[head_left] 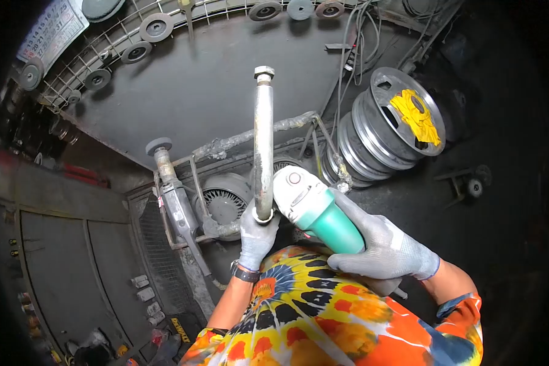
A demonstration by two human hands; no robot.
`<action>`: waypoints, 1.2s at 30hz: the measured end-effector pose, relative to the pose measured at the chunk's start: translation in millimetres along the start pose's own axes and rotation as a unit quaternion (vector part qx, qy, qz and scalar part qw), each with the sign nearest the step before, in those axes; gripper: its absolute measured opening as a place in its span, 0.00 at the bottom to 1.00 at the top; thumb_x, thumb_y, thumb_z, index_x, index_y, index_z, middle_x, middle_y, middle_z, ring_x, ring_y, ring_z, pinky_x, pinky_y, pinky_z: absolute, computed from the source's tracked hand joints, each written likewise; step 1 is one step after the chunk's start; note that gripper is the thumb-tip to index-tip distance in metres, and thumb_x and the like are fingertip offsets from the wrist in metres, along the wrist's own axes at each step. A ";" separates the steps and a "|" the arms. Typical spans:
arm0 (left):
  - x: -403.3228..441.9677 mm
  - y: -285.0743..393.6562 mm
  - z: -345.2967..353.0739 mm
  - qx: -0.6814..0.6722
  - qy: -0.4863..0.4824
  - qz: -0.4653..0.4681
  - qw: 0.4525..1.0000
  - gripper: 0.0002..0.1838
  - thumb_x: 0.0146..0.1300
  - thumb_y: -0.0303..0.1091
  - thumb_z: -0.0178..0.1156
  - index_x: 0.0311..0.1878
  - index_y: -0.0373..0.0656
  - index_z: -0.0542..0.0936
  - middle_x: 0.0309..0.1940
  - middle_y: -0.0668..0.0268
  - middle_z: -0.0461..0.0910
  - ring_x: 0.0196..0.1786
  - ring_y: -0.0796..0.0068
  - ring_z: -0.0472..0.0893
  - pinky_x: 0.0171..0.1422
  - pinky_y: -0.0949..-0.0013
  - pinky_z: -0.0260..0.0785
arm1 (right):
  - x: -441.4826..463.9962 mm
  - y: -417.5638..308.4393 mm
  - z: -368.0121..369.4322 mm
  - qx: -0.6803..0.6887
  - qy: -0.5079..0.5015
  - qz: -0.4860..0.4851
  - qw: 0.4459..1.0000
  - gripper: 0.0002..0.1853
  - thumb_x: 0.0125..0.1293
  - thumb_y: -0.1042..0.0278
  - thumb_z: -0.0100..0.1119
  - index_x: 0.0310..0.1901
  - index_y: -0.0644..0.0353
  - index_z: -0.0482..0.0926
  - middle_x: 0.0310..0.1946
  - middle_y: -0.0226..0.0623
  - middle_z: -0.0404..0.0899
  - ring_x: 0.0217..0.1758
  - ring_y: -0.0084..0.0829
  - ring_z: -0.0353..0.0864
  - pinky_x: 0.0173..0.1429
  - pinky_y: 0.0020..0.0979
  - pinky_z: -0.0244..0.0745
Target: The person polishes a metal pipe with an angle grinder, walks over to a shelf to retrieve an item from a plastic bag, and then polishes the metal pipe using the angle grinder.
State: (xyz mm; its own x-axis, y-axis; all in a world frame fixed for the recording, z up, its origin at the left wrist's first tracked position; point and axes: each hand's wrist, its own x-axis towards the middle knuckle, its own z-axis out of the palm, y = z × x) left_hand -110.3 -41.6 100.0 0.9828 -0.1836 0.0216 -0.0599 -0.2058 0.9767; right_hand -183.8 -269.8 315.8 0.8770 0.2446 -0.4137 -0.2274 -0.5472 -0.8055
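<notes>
My right hand (387, 247), in a grey glove, wraps around the green body of an angle grinder (338, 229). The grinder's pale head (296, 189) points up and to the left; its disc is hidden from me. Close beside it, my gloved left hand (258, 236) is closed at the lower end of a worn metal pipe (263, 143). A hex bolt head (264, 72) tops the pipe, which runs straight up the view. The fingers of my left hand are partly hidden behind the pipe's end.
Wheel rims (372, 131) with a yellow cloth (416, 119) lie at right. Beyond my hands are a welded metal frame (244, 137) and a long grinding tool (177, 207). Several discs (156, 27) hang on a wire rack; cables (357, 36) dangle at upper right.
</notes>
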 end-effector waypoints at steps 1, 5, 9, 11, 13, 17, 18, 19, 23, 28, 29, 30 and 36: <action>1.1 -2.6 2.5 -0.020 0.002 0.022 1.000 0.19 0.58 0.20 0.67 0.55 0.35 0.82 0.42 0.53 0.88 0.46 0.59 0.88 0.55 0.61 0.78 | 1.1 0.6 0.0 -0.001 0.000 -0.022 1.000 0.56 0.61 0.63 0.76 0.85 0.61 0.50 0.62 0.56 0.83 0.68 0.48 0.84 0.72 0.38 0.74; 2.5 -9.5 6.0 -0.029 0.021 0.031 0.999 0.19 0.58 0.20 0.67 0.54 0.35 0.82 0.42 0.52 0.88 0.47 0.57 0.88 0.54 0.59 0.78 | 4.1 -3.7 -1.5 0.013 -0.010 -0.018 1.000 0.56 0.62 0.63 0.76 0.85 0.62 0.50 0.64 0.57 0.82 0.69 0.47 0.83 0.73 0.38 0.72; 2.7 -9.8 4.5 -0.011 0.023 0.044 0.999 0.18 0.58 0.21 0.68 0.54 0.35 0.82 0.42 0.51 0.88 0.47 0.55 0.89 0.54 0.58 0.78 | 4.0 -4.6 -2.3 0.020 -0.019 -0.004 1.000 0.55 0.63 0.63 0.75 0.85 0.62 0.51 0.65 0.55 0.81 0.71 0.46 0.82 0.75 0.38 0.71; 2.9 -9.5 3.7 0.004 0.022 0.051 0.998 0.18 0.58 0.21 0.68 0.53 0.35 0.82 0.41 0.51 0.88 0.47 0.55 0.89 0.54 0.58 0.78 | 6.4 4.1 -1.1 0.043 -0.017 -0.026 0.999 0.54 0.63 0.63 0.75 0.85 0.62 0.51 0.65 0.55 0.81 0.71 0.46 0.82 0.75 0.38 0.71; 2.2 -7.2 4.2 0.005 0.023 0.047 0.999 0.17 0.58 0.21 0.70 0.52 0.35 0.83 0.40 0.52 0.88 0.46 0.56 0.89 0.53 0.58 0.78 | 8.4 10.3 -0.2 -0.008 -0.006 -0.080 0.997 0.55 0.65 0.57 0.72 0.85 0.64 0.47 0.61 0.65 0.81 0.66 0.59 0.83 0.72 0.42 0.76; 0.3 -4.5 6.1 -0.006 0.029 0.063 0.998 0.16 0.58 0.22 0.71 0.51 0.35 0.83 0.40 0.52 0.88 0.46 0.56 0.89 0.53 0.58 0.78 | 7.0 2.6 -7.6 -0.062 -0.011 -0.050 0.997 0.54 0.65 0.55 0.72 0.84 0.66 0.48 0.63 0.66 0.80 0.67 0.58 0.82 0.72 0.42 0.76; -0.3 -1.9 5.5 0.008 0.031 0.055 0.998 0.17 0.58 0.22 0.72 0.51 0.36 0.83 0.41 0.52 0.88 0.46 0.56 0.89 0.53 0.58 0.78 | 6.3 2.1 -9.3 -0.079 0.001 -0.039 0.996 0.55 0.63 0.59 0.74 0.84 0.64 0.50 0.61 0.61 0.82 0.65 0.51 0.85 0.70 0.39 0.77; 0.0 -0.2 5.0 0.023 0.033 0.047 0.998 0.17 0.58 0.22 0.72 0.52 0.36 0.84 0.41 0.53 0.88 0.46 0.57 0.89 0.53 0.59 0.78 | 6.2 0.8 -11.5 -0.097 0.013 -0.028 0.995 0.55 0.62 0.62 0.76 0.85 0.62 0.52 0.59 0.56 0.84 0.62 0.43 0.88 0.68 0.35 0.77; 1.2 -3.0 4.8 0.012 0.036 0.073 0.997 0.18 0.58 0.22 0.73 0.52 0.37 0.84 0.42 0.53 0.88 0.46 0.58 0.89 0.53 0.59 0.78 | 10.3 2.9 -20.0 -0.096 0.016 -0.050 0.994 0.54 0.65 0.54 0.73 0.84 0.66 0.51 0.65 0.64 0.79 0.67 0.54 0.84 0.71 0.39 0.77; 1.2 -2.6 3.7 0.001 0.017 0.065 0.998 0.16 0.57 0.22 0.73 0.49 0.37 0.83 0.40 0.54 0.88 0.44 0.56 0.88 0.52 0.60 0.78 | 14.9 -4.3 -20.8 -0.086 -0.001 -0.042 0.995 0.54 0.64 0.54 0.73 0.83 0.67 0.52 0.65 0.62 0.78 0.68 0.51 0.83 0.73 0.39 0.75; 1.3 0.7 3.6 0.010 0.017 0.066 0.998 0.15 0.58 0.23 0.73 0.49 0.37 0.83 0.39 0.54 0.87 0.43 0.55 0.88 0.51 0.60 0.78 | 14.6 -4.9 -20.5 -0.100 -0.002 -0.046 0.994 0.54 0.64 0.54 0.73 0.83 0.67 0.53 0.65 0.62 0.79 0.68 0.50 0.83 0.73 0.39 0.74; 2.2 0.5 3.6 0.010 0.017 0.067 0.998 0.15 0.58 0.23 0.73 0.49 0.37 0.83 0.39 0.54 0.87 0.43 0.55 0.88 0.51 0.60 0.78 | 15.9 -2.4 -20.7 -0.100 -0.001 -0.047 0.994 0.54 0.64 0.54 0.73 0.83 0.67 0.53 0.65 0.62 0.79 0.68 0.50 0.83 0.73 0.39 0.74; 6.1 -1.5 0.1 0.012 0.014 0.092 0.996 0.15 0.59 0.24 0.73 0.49 0.36 0.83 0.38 0.53 0.87 0.41 0.57 0.88 0.50 0.59 0.78 | 20.6 -1.0 -23.7 -0.060 -0.034 -0.063 0.996 0.54 0.63 0.53 0.74 0.83 0.67 0.54 0.65 0.62 0.79 0.69 0.50 0.82 0.74 0.39 0.74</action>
State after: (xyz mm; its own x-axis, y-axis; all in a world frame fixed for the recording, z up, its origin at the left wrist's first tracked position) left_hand -104.2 -42.5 98.7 0.9591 -0.1939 0.2064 -0.2436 -0.1933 0.9504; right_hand -155.4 -283.2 318.2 0.8633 0.3689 -0.3445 -0.0625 -0.5992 -0.7982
